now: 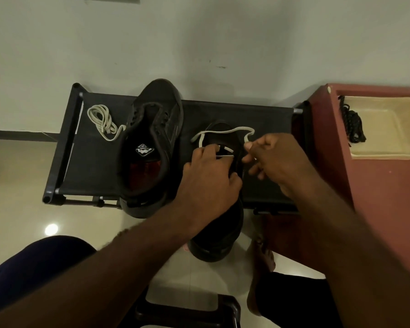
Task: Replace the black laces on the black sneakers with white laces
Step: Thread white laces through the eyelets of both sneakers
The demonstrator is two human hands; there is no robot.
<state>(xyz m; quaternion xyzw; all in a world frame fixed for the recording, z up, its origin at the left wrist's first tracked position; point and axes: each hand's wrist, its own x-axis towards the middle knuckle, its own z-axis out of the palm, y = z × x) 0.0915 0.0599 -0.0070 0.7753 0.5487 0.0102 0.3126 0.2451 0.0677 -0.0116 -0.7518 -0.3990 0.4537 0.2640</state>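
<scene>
Two black sneakers stand on a low black rack (92, 162). The left sneaker (149, 143) has no lace, and its insole logo shows. The right sneaker (219, 228) is partly hidden under my hands. A white lace (225, 133) runs through its front eyelets and loops over the toe. My left hand (208, 183) grips the shoe's upper and pinches one lace strand. My right hand (275, 162) pinches the other end of the lace. A second white lace (103, 121) lies bundled on the rack's left side. Black laces (352, 124) lie in a cream tray (386, 129).
The cream tray sits on a red-brown cabinet (376, 197) at the right. A pale wall rises behind the rack. My knee (38, 268) is at the lower left and my bare foot (263, 259) rests on the tiled floor. A dark stool edge (187, 311) shows at the bottom.
</scene>
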